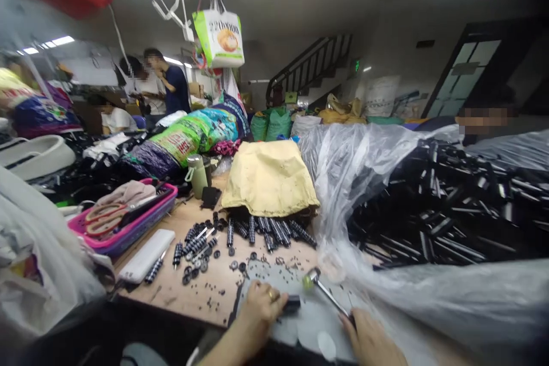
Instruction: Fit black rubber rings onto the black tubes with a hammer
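While the left grip [261,304] clasps a black cylinder [293,304], the right grip [372,336] holds a metal-shafted hammer [328,294]. Crinkled plastic sheeting [412,291] bulges right of the grey mat [306,326].

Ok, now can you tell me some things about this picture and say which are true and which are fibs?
1. The right hand holds a hammer. True.
2. The left hand holds a green bottle. False: it holds a black piece.
3. Scissors lie in the pink basket. True.
4. The big cover in the middle of the table is bright red. False: it is pale yellow.
5. A white and green bag hangs up high. True.
6. The scissors have blue handles. False: their handles are orange-red.
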Tool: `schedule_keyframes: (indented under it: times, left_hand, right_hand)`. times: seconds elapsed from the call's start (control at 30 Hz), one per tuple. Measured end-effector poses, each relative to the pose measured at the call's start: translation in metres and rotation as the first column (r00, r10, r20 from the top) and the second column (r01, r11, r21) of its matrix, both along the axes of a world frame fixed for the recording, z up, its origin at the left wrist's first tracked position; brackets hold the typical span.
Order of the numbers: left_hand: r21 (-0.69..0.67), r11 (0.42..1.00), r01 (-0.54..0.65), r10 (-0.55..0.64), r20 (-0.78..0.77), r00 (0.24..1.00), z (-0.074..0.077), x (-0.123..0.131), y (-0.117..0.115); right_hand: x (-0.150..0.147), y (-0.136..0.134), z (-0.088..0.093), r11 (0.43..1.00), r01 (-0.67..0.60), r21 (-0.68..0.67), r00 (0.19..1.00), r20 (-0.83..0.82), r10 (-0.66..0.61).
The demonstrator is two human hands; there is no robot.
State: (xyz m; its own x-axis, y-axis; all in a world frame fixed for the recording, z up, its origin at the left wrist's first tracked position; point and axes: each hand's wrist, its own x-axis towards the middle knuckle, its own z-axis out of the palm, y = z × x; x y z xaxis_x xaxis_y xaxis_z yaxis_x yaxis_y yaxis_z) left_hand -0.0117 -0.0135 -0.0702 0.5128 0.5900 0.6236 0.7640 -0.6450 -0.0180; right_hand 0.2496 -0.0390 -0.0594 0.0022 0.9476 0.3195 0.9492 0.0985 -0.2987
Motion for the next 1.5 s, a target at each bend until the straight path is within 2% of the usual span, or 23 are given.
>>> schedule_keyframes:
  times: [0.03,0.1,0.17,0.23,0.33,0.47,0.53,0.6,0.67,0.73,0.77,0.83,0.9,0.97,1.1,1.2,1.27,1.3,1.37,1.4,1.43,1.5]
  left_hand:
    - [-0.059,0.998,-0.02,0.018,-0.024,1.0,0.007,-0.001,-0.004]
    - [-0.157,0.987,-0.042,0.028,-0.09,0.995,0.017,-0.003,-0.008]
    - [-0.226,0.973,-0.05,0.019,-0.137,0.99,0.022,-0.004,-0.01]
    - [-0.269,0.962,-0.053,0.01,-0.159,0.987,0.024,-0.005,-0.01]
    - [-0.304,0.951,-0.058,0.002,-0.181,0.983,0.028,-0.007,-0.01]
    - [-0.331,0.94,-0.085,0.017,-0.202,0.979,0.029,-0.004,-0.012]
    - [-0.336,0.936,-0.109,0.044,-0.196,0.98,0.026,0.003,-0.015]
    - [-0.334,0.934,-0.127,0.066,-0.187,0.98,0.022,0.013,-0.02]
    - [-0.332,0.934,-0.131,0.073,-0.18,0.981,0.017,0.023,-0.026]
    - [-0.329,0.935,-0.131,0.073,-0.183,0.98,0.012,0.03,-0.031]
    - [-0.323,0.938,-0.13,0.072,-0.185,0.98,0.008,0.031,-0.032]
    - [-0.297,0.946,-0.129,0.074,-0.19,0.979,0.001,0.031,-0.032]
    - [-0.273,0.954,-0.125,0.074,-0.189,0.979,-0.004,0.028,-0.028]
    - [-0.302,0.947,-0.108,0.059,-0.167,0.984,-0.005,0.027,-0.023]
    - [-0.475,0.87,-0.133,0.107,-0.081,0.991,0.012,0.027,-0.023]
    - [-0.563,0.826,-0.034,0.061,0.029,0.998,0.034,0.024,-0.024]
    - [-0.596,0.803,-0.019,0.115,0.124,0.986,0.049,0.016,-0.007]
    - [-0.604,0.792,-0.089,0.224,0.151,0.963,0.055,0.009,0.01]
    - [-0.612,0.732,-0.3,0.491,0.167,0.855,0.065,-0.006,0.053]
    - [-0.595,0.698,-0.4,0.58,0.141,0.802,0.068,-0.014,0.077]
    - [-0.589,0.644,-0.489,0.65,0.083,0.756,0.07,-0.021,0.099]
    - [-0.596,0.611,-0.521,0.677,0.054,0.734,0.07,-0.031,0.134]
  right_hand:
    - [-0.006,-0.006,0.014,0.993,0.022,-0.113,0.997,-0.069,-0.03]
    - [-0.019,-0.018,0.044,0.962,-0.066,-0.265,0.975,-0.221,0.006]
    - [-0.031,-0.028,0.07,0.94,-0.13,-0.316,0.952,-0.305,0.029]
    - [-0.041,-0.037,0.086,0.948,-0.099,-0.303,0.929,-0.369,-0.02]
    - [-0.053,-0.048,0.081,0.958,-0.036,-0.286,0.932,-0.354,-0.071]
    - [-0.061,-0.049,0.063,0.894,-0.032,-0.447,0.988,-0.15,-0.039]
    - [-0.065,-0.046,0.071,0.893,-0.038,-0.449,0.987,-0.159,-0.038]
    - [-0.073,-0.046,0.091,0.922,-0.074,-0.38,0.971,-0.239,-0.021]
    - [-0.084,-0.048,0.109,0.947,-0.136,-0.292,0.947,-0.32,0.038]
    - [-0.099,-0.049,0.116,0.948,-0.217,-0.234,0.931,-0.341,0.129]
    - [-0.106,-0.049,0.113,0.938,-0.252,-0.239,0.934,-0.315,0.171]
    - [-0.119,-0.048,0.101,0.891,-0.311,-0.331,0.946,-0.195,0.258]
    - [-0.126,-0.045,0.087,0.828,-0.323,-0.458,0.942,-0.066,0.33]
    - [-0.128,-0.042,0.08,0.797,-0.306,-0.521,0.937,-0.018,0.348]
    - [-0.109,-0.033,0.084,0.861,-0.216,-0.461,0.976,-0.068,0.209]
    - [-0.083,-0.021,0.077,0.905,-0.092,-0.416,0.994,0.011,0.106]
    - [-0.065,-0.012,0.064,0.933,-0.015,-0.36,0.991,0.12,0.062]
    - [-0.058,-0.009,0.056,0.948,0.008,-0.319,0.983,0.174,0.05]
    - [-0.049,-0.005,0.041,0.973,0.026,-0.228,0.964,0.263,0.036]
    - [-0.047,-0.003,0.037,0.981,0.023,-0.194,0.956,0.29,0.035]
    - [-0.046,-0.001,0.034,0.985,0.017,-0.171,0.953,0.3,0.035]
    - [-0.044,0.008,0.036,0.989,-0.004,-0.147,0.961,0.272,0.044]
